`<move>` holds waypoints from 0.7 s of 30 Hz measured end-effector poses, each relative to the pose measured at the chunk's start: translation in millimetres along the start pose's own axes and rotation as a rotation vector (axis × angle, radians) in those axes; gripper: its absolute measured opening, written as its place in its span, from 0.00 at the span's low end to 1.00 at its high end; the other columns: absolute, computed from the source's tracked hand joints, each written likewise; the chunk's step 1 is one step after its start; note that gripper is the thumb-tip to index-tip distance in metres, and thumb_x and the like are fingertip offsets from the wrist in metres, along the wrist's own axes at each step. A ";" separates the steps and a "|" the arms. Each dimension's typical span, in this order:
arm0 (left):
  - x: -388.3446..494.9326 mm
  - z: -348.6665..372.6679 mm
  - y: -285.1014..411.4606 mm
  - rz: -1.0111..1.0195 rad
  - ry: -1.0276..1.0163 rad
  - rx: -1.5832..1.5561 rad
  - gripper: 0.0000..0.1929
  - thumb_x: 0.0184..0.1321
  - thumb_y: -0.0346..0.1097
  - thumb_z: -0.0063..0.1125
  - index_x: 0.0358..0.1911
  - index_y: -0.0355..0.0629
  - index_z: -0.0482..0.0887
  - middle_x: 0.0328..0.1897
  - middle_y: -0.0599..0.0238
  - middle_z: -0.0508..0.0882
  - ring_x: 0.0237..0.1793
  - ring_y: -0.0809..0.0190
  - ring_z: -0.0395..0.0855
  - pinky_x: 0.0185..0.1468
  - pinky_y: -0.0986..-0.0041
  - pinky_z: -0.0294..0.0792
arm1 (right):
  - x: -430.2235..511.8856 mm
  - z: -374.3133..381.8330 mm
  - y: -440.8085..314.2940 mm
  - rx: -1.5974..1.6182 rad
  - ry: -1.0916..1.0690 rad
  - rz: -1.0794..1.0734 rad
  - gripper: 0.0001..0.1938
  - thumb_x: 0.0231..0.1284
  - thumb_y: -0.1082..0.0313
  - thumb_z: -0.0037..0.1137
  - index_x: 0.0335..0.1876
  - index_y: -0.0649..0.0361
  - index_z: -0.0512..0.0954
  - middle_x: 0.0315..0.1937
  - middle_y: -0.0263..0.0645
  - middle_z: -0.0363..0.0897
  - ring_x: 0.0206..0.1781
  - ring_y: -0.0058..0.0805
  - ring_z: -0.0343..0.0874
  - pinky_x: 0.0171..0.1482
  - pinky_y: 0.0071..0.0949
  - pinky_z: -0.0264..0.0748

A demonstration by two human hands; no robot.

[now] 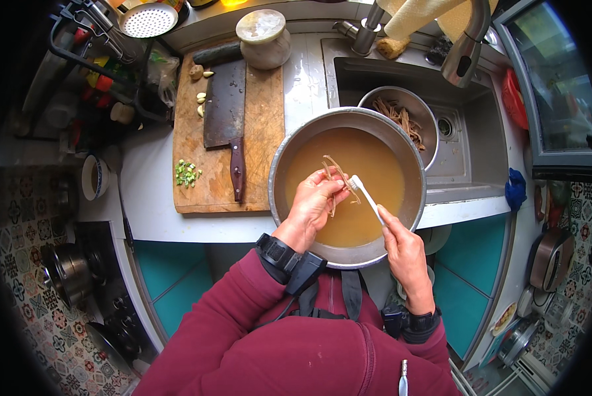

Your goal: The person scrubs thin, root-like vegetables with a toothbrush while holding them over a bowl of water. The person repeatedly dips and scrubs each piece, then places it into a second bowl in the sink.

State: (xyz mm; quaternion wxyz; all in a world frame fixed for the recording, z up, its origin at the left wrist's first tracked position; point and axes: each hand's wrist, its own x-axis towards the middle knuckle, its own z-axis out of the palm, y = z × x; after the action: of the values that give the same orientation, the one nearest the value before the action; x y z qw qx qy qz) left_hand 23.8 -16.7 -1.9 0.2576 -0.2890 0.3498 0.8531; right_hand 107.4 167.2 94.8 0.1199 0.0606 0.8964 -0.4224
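Observation:
My left hand (313, 203) pinches thin brown strips (343, 173), perhaps a dried vegetable or mushroom, above a large metal basin (280, 148). Cloudy brown water (360, 222) fills much of the basin. A white toothbrush (370, 198) is held by its handle in my right hand (404, 247), its bristles against the strips. Behind the basin, in the sink, a smaller metal bowl (432, 143) holds more brown strips (402, 118).
Left of the basin, a wooden cutting board (264, 109) carries a cleaver (225, 109), garlic cloves (201, 98), chopped green onion (187, 173) and a lidded stone jar (264, 42). The faucet (462, 59) overhangs the sink (479, 119). A bowl (95, 176) stands far left.

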 end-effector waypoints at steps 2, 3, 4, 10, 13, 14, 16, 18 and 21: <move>-0.4 0.2 -1.1 0.002 -0.003 -0.011 0.15 0.65 0.20 0.56 0.55 0.39 0.77 0.51 0.59 0.84 0.53 0.60 0.84 0.59 0.68 0.80 | -2.1 2.3 0.2 -0.003 0.041 -0.072 0.19 0.70 0.76 0.51 0.65 0.55 0.76 0.51 0.53 0.83 0.54 0.49 0.83 0.53 0.36 0.80; -0.5 0.6 -1.8 0.008 -0.007 -0.030 0.15 0.66 0.20 0.56 0.54 0.39 0.77 0.50 0.59 0.84 0.53 0.60 0.84 0.59 0.68 0.80 | -3.3 3.6 0.6 -0.014 0.063 -0.129 0.20 0.70 0.76 0.51 0.65 0.54 0.76 0.51 0.53 0.83 0.53 0.50 0.84 0.52 0.36 0.80; -0.7 1.2 -3.1 0.012 -0.011 -0.064 0.15 0.66 0.20 0.55 0.54 0.39 0.77 0.50 0.59 0.84 0.52 0.60 0.84 0.58 0.68 0.80 | -3.6 5.6 1.4 -0.024 0.086 -0.184 0.20 0.70 0.76 0.51 0.65 0.54 0.76 0.50 0.53 0.83 0.52 0.50 0.84 0.52 0.36 0.80; 1.0 -0.4 -6.0 0.001 -0.005 -0.087 0.11 0.66 0.22 0.58 0.50 0.39 0.80 0.46 0.61 0.85 0.49 0.61 0.85 0.57 0.69 0.81 | -6.4 10.7 7.3 -0.101 0.080 -0.169 0.20 0.69 0.76 0.52 0.66 0.53 0.75 0.46 0.51 0.84 0.48 0.51 0.84 0.48 0.38 0.80; 3.2 -3.6 -8.2 0.015 -0.006 -0.047 0.09 0.67 0.25 0.58 0.49 0.40 0.81 0.46 0.61 0.85 0.49 0.61 0.85 0.56 0.68 0.80 | -5.2 13.2 9.0 -0.124 0.060 -0.156 0.20 0.69 0.75 0.52 0.65 0.53 0.75 0.46 0.51 0.84 0.47 0.52 0.84 0.47 0.38 0.81; 4.3 -4.6 -9.8 0.006 0.010 -0.059 0.08 0.68 0.25 0.58 0.49 0.40 0.81 0.46 0.61 0.85 0.48 0.62 0.85 0.55 0.69 0.80 | -4.8 14.5 9.5 -0.139 0.069 -0.169 0.20 0.69 0.75 0.52 0.65 0.53 0.75 0.46 0.51 0.84 0.47 0.52 0.84 0.46 0.39 0.81; 7.0 -5.6 -14.1 -0.007 0.053 -0.095 0.08 0.68 0.26 0.58 0.49 0.40 0.81 0.46 0.62 0.85 0.48 0.62 0.85 0.54 0.70 0.81 | -1.6 19.7 11.0 -0.142 0.077 -0.180 0.20 0.69 0.75 0.52 0.66 0.53 0.75 0.44 0.51 0.84 0.45 0.52 0.84 0.44 0.40 0.81; 10.0 -5.8 -20.2 -0.034 0.020 -0.115 0.07 0.69 0.26 0.58 0.48 0.40 0.81 0.46 0.63 0.86 0.48 0.63 0.85 0.53 0.71 0.80 | 1.6 25.2 13.5 -0.166 0.093 -0.194 0.21 0.69 0.74 0.52 0.66 0.52 0.75 0.41 0.51 0.84 0.43 0.52 0.84 0.43 0.42 0.80; 16.3 -9.5 -24.2 -0.055 0.062 -0.150 0.06 0.69 0.26 0.57 0.47 0.40 0.81 0.46 0.62 0.85 0.48 0.62 0.85 0.54 0.71 0.80 | 1.0 28.8 17.4 -0.215 0.087 -0.192 0.21 0.69 0.74 0.52 0.67 0.51 0.74 0.37 0.50 0.83 0.39 0.53 0.84 0.40 0.44 0.80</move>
State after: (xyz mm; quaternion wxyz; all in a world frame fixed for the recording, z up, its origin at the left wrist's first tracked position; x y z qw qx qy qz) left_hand 30.9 -4.9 -29.4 0.2475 -0.3435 0.2847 0.8601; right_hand 114.9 156.0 63.9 0.0459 -0.0201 0.9425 -0.3303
